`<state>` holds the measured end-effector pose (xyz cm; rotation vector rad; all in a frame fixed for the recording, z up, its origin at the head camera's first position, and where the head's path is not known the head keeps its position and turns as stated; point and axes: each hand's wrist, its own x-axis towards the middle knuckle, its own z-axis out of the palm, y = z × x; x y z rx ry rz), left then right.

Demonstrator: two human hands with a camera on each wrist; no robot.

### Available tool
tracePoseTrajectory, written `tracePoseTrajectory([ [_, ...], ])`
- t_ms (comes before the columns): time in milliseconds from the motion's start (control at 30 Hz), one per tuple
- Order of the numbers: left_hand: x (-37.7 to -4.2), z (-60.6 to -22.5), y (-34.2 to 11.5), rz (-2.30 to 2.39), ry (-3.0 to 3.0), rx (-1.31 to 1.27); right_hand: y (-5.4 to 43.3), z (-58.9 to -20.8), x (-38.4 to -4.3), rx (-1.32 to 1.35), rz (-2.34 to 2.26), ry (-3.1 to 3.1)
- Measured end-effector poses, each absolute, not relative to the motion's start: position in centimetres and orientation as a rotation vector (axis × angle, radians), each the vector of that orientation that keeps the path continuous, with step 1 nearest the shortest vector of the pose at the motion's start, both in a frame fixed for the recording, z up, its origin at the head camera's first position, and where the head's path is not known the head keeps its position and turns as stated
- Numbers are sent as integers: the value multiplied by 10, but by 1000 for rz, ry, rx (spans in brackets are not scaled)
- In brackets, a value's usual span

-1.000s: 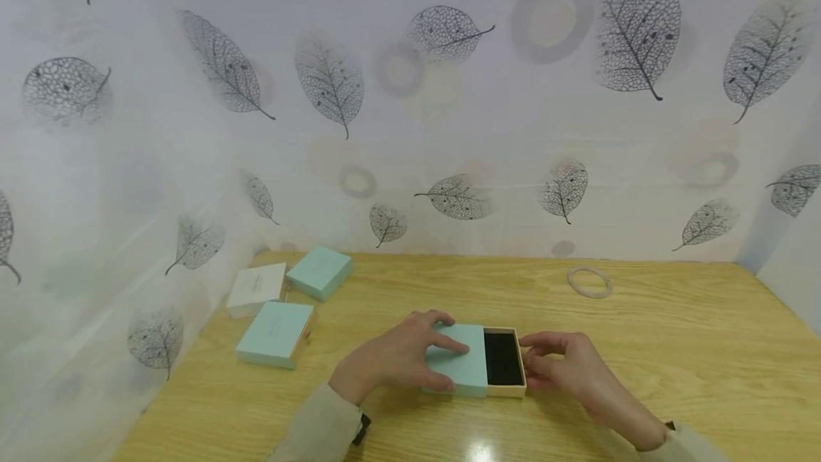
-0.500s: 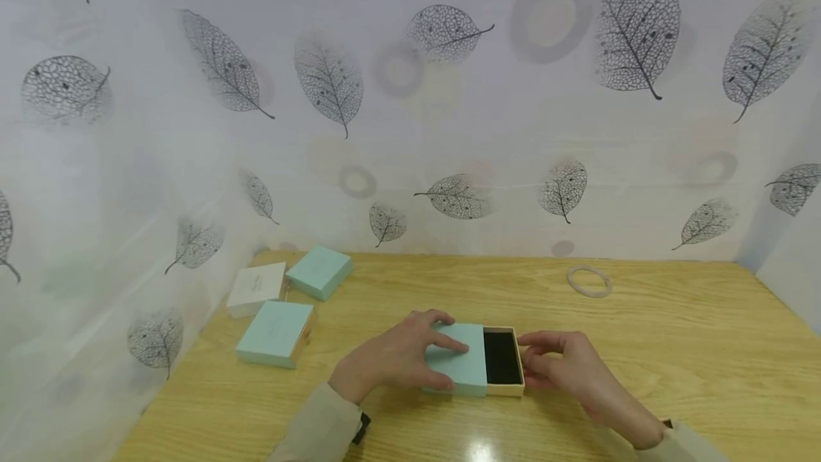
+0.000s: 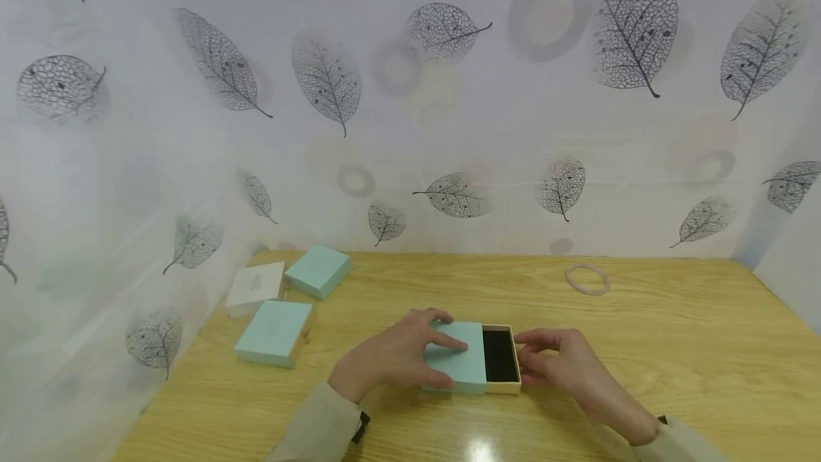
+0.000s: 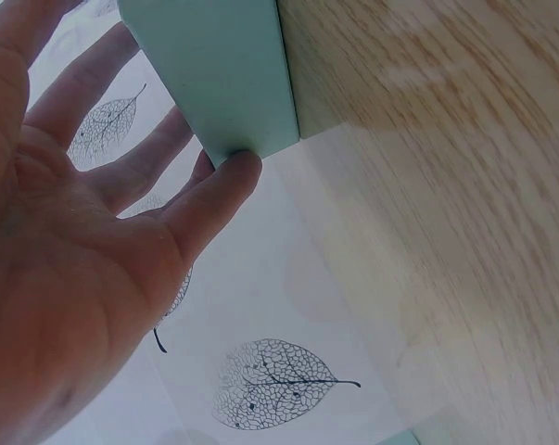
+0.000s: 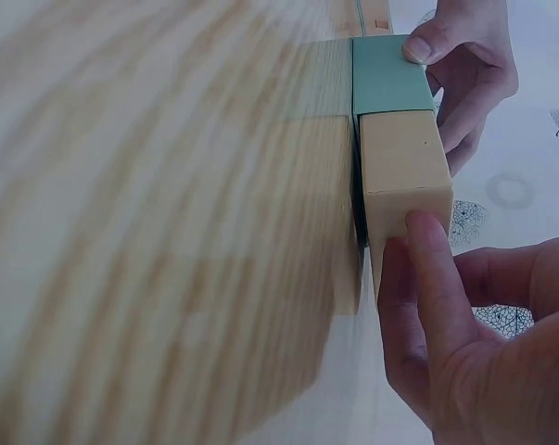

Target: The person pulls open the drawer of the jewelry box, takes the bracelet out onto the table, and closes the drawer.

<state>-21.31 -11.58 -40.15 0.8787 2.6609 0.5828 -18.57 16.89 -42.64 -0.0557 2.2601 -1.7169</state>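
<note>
A mint-green drawer box (image 3: 471,369) lies on the table in front of me, its cream inner tray (image 3: 502,388) with black lining (image 3: 499,356) partly out on the right. My left hand (image 3: 394,355) holds the green sleeve, thumb at its near side, fingers over the top and far side. In the left wrist view, a fingertip rests on the sleeve's side (image 4: 219,83). My right hand (image 3: 564,362) touches the tray's outer end with its fingertips; in the right wrist view they press flat against the cream end face (image 5: 413,204).
At the left lie a white box (image 3: 256,287) and two more mint-green boxes, one behind (image 3: 319,271) and one nearer (image 3: 276,332). A pale ring (image 3: 588,279) lies at the back right. A leaf-patterned curtain (image 3: 410,127) hangs behind the wooden table (image 3: 673,348).
The tray has slid slightly left into the sleeve, with my right hand moving along against its end. My left hand keeps its hold on the sleeve.
</note>
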Motion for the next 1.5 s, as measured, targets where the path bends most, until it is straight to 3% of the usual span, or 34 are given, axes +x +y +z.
tracePoseTrajectory([
  [1500, -212, -399, -116, 589, 2662, 870, 161, -426, -186, -41, -1720, 2244],
])
